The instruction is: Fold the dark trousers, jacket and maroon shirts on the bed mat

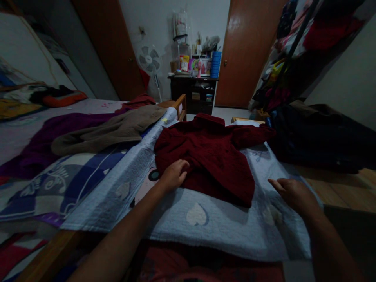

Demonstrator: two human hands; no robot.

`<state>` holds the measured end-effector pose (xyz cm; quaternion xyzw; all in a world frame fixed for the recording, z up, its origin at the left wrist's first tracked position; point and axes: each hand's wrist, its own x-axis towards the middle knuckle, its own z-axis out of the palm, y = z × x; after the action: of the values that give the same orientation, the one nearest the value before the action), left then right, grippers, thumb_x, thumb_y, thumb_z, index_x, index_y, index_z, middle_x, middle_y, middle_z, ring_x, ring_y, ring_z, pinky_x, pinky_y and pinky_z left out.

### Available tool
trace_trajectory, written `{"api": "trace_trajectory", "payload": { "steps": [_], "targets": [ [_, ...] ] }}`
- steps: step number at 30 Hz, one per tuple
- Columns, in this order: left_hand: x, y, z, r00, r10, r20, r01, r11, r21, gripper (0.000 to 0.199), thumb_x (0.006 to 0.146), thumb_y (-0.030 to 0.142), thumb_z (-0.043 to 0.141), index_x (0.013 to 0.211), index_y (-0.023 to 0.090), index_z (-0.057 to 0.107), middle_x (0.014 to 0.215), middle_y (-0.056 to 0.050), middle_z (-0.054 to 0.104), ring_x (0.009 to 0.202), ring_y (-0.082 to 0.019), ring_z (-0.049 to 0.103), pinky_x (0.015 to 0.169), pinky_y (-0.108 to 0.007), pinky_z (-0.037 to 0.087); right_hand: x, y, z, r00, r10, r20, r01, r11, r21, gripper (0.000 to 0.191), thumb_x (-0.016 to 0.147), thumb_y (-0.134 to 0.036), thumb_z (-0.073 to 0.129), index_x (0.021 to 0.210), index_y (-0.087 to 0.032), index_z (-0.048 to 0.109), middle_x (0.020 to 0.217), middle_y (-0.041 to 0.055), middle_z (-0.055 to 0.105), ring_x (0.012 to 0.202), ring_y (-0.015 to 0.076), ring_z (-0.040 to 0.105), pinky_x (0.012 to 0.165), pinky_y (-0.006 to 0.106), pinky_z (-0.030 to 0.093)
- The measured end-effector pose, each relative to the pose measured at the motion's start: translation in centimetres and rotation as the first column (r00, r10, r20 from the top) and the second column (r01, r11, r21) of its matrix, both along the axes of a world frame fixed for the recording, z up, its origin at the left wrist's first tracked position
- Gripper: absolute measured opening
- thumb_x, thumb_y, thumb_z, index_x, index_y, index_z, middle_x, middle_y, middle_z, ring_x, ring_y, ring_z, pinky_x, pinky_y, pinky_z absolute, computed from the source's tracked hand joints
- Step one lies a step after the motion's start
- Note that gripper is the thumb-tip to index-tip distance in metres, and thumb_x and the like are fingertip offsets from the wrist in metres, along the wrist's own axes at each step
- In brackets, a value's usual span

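Observation:
A dark red long-sleeved shirt (211, 156) lies spread and wrinkled on a light blue quilted cover (173, 215), its collar pointing away from me. At the shirt's near left edge is my left hand (175, 174), its fingers curled and closed on the cloth. My right hand (295, 196) hovers over the cover to the right of the shirt, apart from it. A finger or thumb of that hand points left, and nothing shows in it; its other fingers are partly hidden.
A brown-grey garment (114, 131) and a purple cloth (70, 127) lie on the bed at left. Folded dark clothes (317, 137) are stacked at right on a wooden surface (337, 190). Farther back stand a fan (149, 59) and a dark cabinet (179, 92).

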<state>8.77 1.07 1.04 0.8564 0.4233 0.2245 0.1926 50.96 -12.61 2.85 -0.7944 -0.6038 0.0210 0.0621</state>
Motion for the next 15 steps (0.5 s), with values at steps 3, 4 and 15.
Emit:
{"api": "trace_trajectory", "payload": {
  "steps": [3,4,15],
  "targets": [
    [-0.8,-1.8,-0.8,0.970,-0.152,-0.191,0.136,0.986,-0.094,0.017,0.076,0.015,0.054,0.090,0.021,0.062,0.098,-0.005,0.061,0.095,-0.020,0.056,0.087,-0.033,0.046,0.5,-0.7,-0.5,1.000,0.023,0.022,-0.023,1.000,0.013,0.023,0.073,-0.043,0.062,0.082,-0.022,0.060,0.070,0.0053,0.065,0.060,0.0206,0.059,0.054,0.029,0.033],
    [-1.0,-2.2,-1.0,0.956,-0.173,-0.238,0.152,0.983,-0.102,0.020,0.075,0.015,0.055,0.092,0.021,0.063,0.101,-0.006,0.060,0.097,-0.021,0.055,0.087,-0.033,0.046,0.2,-0.7,-0.5,0.999,0.026,0.025,-0.027,0.999,0.018,0.027,0.071,-0.040,0.064,0.090,-0.022,0.060,0.075,0.0058,0.066,0.064,0.0216,0.060,0.055,0.029,0.035],
    [-0.7,-2.6,-3.0,0.870,0.085,-0.486,-0.036,0.993,0.109,0.059,0.084,0.005,0.040,0.139,0.027,0.045,0.143,-0.009,0.045,0.125,-0.029,0.042,0.095,-0.042,0.042,-13.2,2.5,-1.0,0.939,0.343,-0.005,-0.335,0.922,0.196,0.037,0.080,-0.025,0.056,0.116,-0.019,0.060,0.134,0.0128,0.053,0.114,0.0325,0.049,0.093,0.046,0.040]
  ]
}}
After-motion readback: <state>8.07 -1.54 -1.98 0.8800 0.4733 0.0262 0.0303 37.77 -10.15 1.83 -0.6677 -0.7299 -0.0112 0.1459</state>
